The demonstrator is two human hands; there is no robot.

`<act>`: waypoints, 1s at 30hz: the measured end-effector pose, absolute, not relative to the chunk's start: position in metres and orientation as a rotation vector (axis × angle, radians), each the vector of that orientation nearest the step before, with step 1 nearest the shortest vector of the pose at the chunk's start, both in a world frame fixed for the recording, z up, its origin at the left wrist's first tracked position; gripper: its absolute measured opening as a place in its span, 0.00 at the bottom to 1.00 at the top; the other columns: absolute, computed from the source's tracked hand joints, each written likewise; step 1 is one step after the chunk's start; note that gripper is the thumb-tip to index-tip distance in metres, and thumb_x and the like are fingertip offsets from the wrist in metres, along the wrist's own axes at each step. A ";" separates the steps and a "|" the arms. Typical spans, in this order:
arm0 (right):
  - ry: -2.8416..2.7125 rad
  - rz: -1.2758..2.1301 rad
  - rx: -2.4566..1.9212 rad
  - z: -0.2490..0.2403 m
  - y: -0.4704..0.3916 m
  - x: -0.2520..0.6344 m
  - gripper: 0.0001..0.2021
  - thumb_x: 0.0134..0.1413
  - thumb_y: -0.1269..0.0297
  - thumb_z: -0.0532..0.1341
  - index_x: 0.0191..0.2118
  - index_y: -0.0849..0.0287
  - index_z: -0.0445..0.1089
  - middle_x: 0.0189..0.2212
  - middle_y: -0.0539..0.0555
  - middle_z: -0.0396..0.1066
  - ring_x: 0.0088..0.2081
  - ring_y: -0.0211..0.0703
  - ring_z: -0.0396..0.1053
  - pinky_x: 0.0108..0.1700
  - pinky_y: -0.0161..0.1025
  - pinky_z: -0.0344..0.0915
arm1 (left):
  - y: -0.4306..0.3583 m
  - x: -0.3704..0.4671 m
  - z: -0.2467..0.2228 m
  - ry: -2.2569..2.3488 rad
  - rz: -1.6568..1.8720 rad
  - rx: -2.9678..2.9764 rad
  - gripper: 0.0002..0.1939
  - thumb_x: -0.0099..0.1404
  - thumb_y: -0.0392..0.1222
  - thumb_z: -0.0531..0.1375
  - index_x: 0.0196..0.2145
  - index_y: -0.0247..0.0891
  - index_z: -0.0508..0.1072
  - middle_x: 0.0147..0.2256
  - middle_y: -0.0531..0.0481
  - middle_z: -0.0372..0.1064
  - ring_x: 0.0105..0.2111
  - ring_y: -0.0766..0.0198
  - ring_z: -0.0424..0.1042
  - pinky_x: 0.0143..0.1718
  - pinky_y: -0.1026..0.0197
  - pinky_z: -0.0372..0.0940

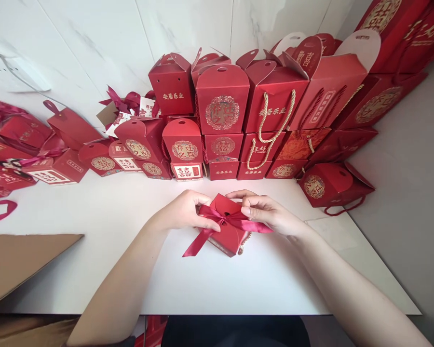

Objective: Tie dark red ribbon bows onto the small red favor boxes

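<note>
A small red gift box (228, 238) rests on the white table, a gold twisted cord showing at its lower right corner. Across its top lies a crimson satin ribbon (253, 226), gathered in a bow knot at the middle with tails out to both sides. My left hand (184, 210) pinches the left loop of the bow between thumb and fingers. On the other side, my right hand (265, 212) grips the right part of the bow between thumb and forefinger, its other fingers curled behind the box.
Stacked red gift boxes (222, 99) with gold print and rope handles line the wall. One box (332, 185) sits apart at the right. More ribboned boxes (54, 166) crowd the left. A cardboard flap (25, 262) covers the front left of the white table (275, 284).
</note>
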State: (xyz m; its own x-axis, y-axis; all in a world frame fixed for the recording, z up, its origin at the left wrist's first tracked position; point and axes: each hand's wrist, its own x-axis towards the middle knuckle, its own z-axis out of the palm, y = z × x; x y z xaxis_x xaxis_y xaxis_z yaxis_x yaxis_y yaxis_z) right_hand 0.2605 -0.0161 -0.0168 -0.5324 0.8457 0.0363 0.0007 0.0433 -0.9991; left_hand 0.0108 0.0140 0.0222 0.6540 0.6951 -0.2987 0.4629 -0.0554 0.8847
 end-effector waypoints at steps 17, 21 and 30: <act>-1.698 1.530 -0.881 -0.015 -0.017 0.265 0.14 0.60 0.54 0.61 0.30 0.57 0.75 0.57 0.57 0.64 0.62 0.53 0.58 0.63 0.51 0.52 | 0.012 0.009 0.025 0.983 0.204 1.705 0.20 0.48 0.54 0.70 0.26 0.34 0.71 0.22 0.55 0.65 0.23 0.69 0.64 0.24 0.66 0.59; -1.740 1.445 -0.987 -0.003 -0.019 0.272 0.14 0.60 0.50 0.59 0.41 0.54 0.73 0.55 0.56 0.65 0.56 0.52 0.64 0.58 0.50 0.59 | 0.013 0.009 0.024 0.963 0.217 1.700 0.19 0.47 0.53 0.71 0.27 0.34 0.73 0.22 0.55 0.66 0.23 0.68 0.65 0.23 0.66 0.60; -2.033 1.547 -1.190 0.018 -0.030 0.295 0.22 0.59 0.47 0.59 0.25 0.61 0.72 0.22 0.52 0.71 0.26 0.41 0.68 0.30 0.37 0.63 | 0.011 0.009 0.027 1.004 0.229 1.733 0.20 0.46 0.53 0.71 0.25 0.35 0.71 0.22 0.56 0.64 0.23 0.68 0.64 0.22 0.67 0.59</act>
State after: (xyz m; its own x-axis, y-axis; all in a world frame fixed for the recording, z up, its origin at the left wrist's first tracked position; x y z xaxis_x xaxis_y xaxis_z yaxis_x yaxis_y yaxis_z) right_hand 0.2952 -0.0302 0.0177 -0.6008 0.7680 -0.2220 0.4189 0.0659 -0.9056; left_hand 0.0093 0.0107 0.0273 0.6268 0.7149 -0.3099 0.5099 -0.0756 0.8569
